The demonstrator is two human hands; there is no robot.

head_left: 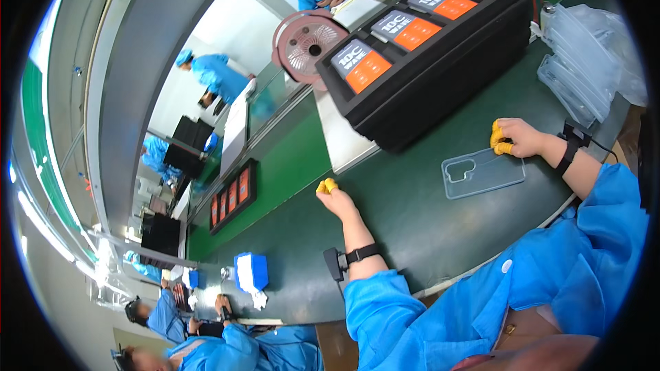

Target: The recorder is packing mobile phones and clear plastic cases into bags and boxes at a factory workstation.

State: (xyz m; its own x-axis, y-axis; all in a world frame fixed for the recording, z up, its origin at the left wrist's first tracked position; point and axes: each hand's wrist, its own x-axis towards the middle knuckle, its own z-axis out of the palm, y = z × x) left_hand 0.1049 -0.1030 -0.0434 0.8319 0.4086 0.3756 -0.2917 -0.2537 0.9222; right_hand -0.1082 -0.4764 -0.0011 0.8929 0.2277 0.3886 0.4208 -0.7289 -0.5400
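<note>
Yellow finger covers sit on the fingertips of both hands. My right hand (517, 137) pinches the upper right edge of a clear phone case (485, 182), which lies low over the green tabletop (399, 233). The case has a large camera cutout near its left end. Farther left, my left hand (337, 200) is above the table with its fingers curled together. Whether anything is inside those fingers is hidden. A black strap with a small device is around each forearm.
Ahead stands a stack of black trays (440, 72) holding orange and grey packages. A pink fan (309, 45) is behind it. More clear cases (574, 86) lie in plastic at the right. To the left are a smaller black tray (234, 196), a blue box (251, 273) and co-workers in blue.
</note>
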